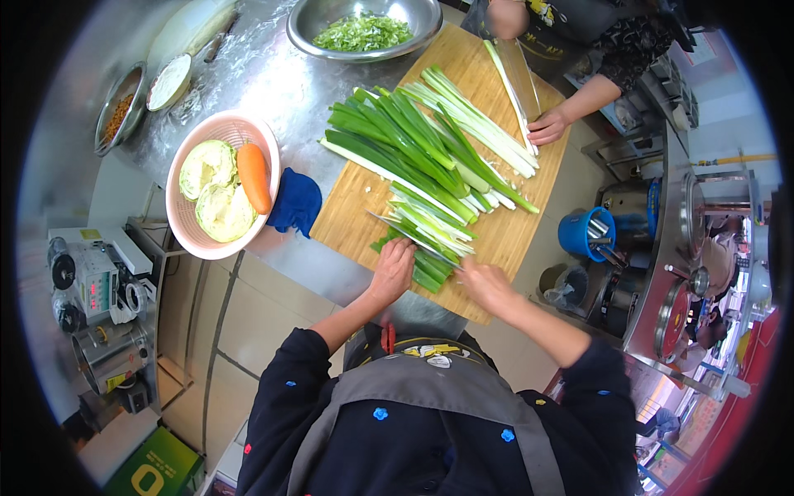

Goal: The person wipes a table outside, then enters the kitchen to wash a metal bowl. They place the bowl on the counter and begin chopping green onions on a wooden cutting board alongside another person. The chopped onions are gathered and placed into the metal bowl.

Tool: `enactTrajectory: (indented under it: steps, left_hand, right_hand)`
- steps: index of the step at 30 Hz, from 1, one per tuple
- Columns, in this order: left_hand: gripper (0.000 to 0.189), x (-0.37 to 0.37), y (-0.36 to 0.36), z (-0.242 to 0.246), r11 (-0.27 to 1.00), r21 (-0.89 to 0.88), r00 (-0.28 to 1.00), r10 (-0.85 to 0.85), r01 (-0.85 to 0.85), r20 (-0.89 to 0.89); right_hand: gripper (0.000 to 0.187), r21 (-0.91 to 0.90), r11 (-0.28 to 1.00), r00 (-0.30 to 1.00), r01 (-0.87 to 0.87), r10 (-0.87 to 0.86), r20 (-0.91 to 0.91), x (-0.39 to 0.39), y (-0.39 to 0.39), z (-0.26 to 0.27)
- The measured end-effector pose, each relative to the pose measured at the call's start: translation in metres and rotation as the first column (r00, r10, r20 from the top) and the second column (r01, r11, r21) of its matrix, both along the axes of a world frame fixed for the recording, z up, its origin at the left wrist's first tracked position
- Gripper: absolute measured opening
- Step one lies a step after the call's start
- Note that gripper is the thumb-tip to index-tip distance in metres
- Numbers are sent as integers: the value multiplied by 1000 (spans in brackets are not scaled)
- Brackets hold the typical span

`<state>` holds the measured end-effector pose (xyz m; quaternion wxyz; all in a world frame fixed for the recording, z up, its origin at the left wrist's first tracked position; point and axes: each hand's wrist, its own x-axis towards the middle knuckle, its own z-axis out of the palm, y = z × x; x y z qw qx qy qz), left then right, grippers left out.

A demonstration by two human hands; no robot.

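Observation:
My right hand (488, 286) grips a knife (422, 240), its blade lying across a bunch of green onions at the near part of the wooden cutting board (347, 204). Green leaf pieces (430, 271) lie on the near side of the blade, and paler sliced strips (428, 222) on the far side. My left hand (395, 266) presses its curled fingers on the greens, close beside the blade. Beyond the knife rests a large pile of long green onions (397, 142), with split white stalks (477, 127) to its right.
Across the board, a co-worker's hand (549, 127) holds a stalk beside a broad blade (524, 77). A steel bowl (428, 31) contains chopped greens. Left are a pink basket (172, 198) with cabbage halves and a carrot (253, 178), and a blue cloth (296, 201). A blue bucket (574, 239) stands right.

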<state>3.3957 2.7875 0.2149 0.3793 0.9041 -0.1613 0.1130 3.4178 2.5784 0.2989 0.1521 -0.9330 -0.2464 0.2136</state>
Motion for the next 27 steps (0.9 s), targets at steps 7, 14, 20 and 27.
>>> enactTrajectory:
  steps: [7,14,20,27]
  left_hand:
    - [27,-2,2,3,996,-88,999,30,-28,18]
    - [28,-29,-5,12,996,23,994,-85,83,67]
    - [28,-23,-11,-1,997,17,997,-76,76,23]
    - [21,-20,-15,2,999,-17,999,-40,40,9]
  right_hand:
    - [26,149,965,976,218,-216,-30,9,14,-6]
    - [23,-61,997,998,45,-48,-42,-14,-11,49]
    - [24,-111,994,997,10,-19,-81,-27,-18,32]
    - [22,-24,997,995,79,-77,69,-10,25,-2]
